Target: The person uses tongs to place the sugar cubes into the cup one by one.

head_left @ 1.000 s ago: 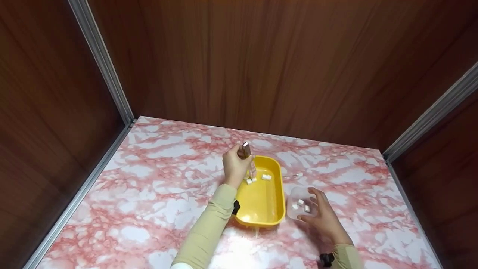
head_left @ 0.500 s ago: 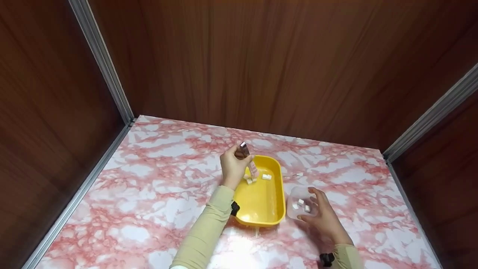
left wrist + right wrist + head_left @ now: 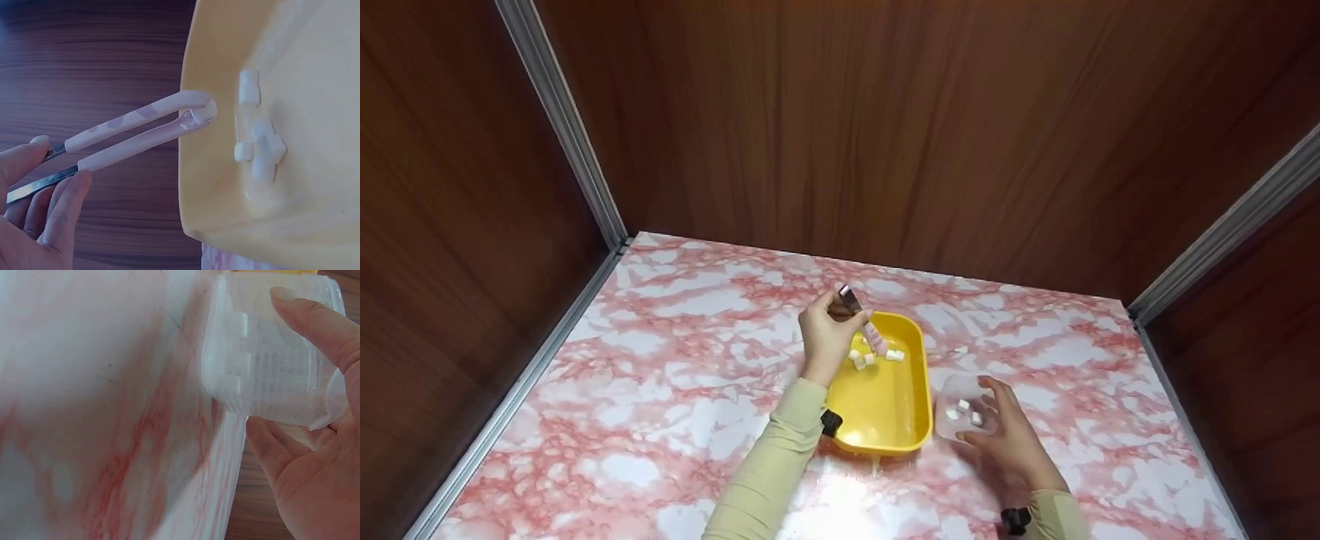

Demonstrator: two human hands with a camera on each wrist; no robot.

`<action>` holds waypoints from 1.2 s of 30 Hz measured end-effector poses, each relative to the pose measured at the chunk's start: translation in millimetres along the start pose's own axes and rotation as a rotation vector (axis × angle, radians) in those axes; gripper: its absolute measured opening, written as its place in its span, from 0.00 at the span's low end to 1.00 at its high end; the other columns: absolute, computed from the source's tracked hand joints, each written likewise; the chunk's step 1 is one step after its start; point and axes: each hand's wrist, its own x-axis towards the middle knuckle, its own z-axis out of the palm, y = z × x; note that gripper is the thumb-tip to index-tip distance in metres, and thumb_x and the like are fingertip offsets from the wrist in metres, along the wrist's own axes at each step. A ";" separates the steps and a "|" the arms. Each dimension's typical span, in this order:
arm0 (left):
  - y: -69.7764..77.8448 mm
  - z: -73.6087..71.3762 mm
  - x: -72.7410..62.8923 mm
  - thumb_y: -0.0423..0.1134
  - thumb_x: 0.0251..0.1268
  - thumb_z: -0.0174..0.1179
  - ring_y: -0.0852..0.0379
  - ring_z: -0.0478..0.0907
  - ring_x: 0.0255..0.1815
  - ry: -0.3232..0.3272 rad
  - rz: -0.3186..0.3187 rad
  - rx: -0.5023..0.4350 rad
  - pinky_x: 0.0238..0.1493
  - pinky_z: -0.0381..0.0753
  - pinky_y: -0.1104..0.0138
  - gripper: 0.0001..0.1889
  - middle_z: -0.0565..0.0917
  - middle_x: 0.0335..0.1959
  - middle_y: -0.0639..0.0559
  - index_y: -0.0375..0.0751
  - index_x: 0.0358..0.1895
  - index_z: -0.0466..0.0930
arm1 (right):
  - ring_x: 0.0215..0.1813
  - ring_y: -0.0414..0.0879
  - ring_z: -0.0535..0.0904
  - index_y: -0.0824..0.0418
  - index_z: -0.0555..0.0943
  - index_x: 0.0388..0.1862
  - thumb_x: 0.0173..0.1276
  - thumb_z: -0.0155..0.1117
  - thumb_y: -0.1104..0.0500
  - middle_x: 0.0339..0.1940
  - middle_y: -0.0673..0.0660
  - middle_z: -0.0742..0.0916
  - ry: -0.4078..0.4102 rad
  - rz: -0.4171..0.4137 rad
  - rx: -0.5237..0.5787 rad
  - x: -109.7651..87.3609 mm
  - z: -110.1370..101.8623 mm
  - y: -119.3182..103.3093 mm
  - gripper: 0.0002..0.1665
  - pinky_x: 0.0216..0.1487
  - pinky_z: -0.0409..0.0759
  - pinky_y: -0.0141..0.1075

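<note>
My left hand (image 3: 823,336) pinches a pair of tongs (image 3: 129,121) with metal handles and pink-covered arms. Between the tong tips sits a small white cube (image 3: 205,113), raised over the near wall of a yellow tray (image 3: 881,412) in the left wrist view. Several more white cubes (image 3: 264,149) lie on the tray's floor below the tips, some touching one another. To the right of the tray, my right hand (image 3: 1014,433) grips a clear plastic container (image 3: 275,354) by its sides, thumb on one side and fingers on the other. A few white cubes (image 3: 964,406) rest inside that container.
The table (image 3: 660,375) has a pink and white marbled top. Dark wood-grain panels (image 3: 840,135) stand around it, joined by metal corner strips (image 3: 562,120). A small thin object (image 3: 960,350) lies right of the tray, too small to make out.
The left hand has shifted slightly left. The tongs have come up off the cubes and tilted, their tips swinging to the right. The right hand and container stay in place.
</note>
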 end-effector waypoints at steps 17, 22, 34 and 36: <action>53.5 -15.5 -20.2 0.25 0.45 0.73 0.40 0.81 0.30 -0.035 -0.008 -0.169 0.36 0.84 0.54 0.13 0.81 0.26 0.33 0.23 0.30 0.77 | 0.71 0.61 0.57 0.53 0.55 0.73 0.48 0.79 0.61 0.72 0.54 0.60 0.000 0.043 0.026 -0.9 0.6 0.0 0.58 0.65 0.67 0.51; 56.9 -17.5 -23.0 0.26 0.46 0.73 0.42 0.81 0.30 -0.036 -0.009 -0.175 0.36 0.84 0.57 0.13 0.81 0.27 0.34 0.23 0.30 0.77 | 0.71 0.61 0.57 0.53 0.55 0.73 0.48 0.80 0.61 0.73 0.54 0.60 0.000 0.054 0.037 -1.2 0.8 0.7 0.58 0.66 0.66 0.51; 60.5 -12.3 -26.9 0.25 0.46 0.73 0.40 0.80 0.30 -0.053 -0.047 -0.236 0.31 0.84 0.64 0.12 0.81 0.27 0.34 0.23 0.31 0.79 | 0.71 0.62 0.59 0.54 0.55 0.73 0.49 0.79 0.58 0.72 0.55 0.61 -0.003 0.045 -0.010 -0.7 0.1 -0.3 0.57 0.66 0.65 0.52; 60.9 -10.3 -27.6 0.26 0.45 0.73 0.40 0.80 0.29 -0.047 -0.061 -0.239 0.29 0.83 0.65 0.12 0.81 0.26 0.35 0.24 0.31 0.79 | 0.71 0.62 0.59 0.54 0.55 0.73 0.49 0.79 0.58 0.73 0.55 0.61 -0.005 0.046 -0.009 -0.1 -0.2 -0.6 0.58 0.66 0.64 0.52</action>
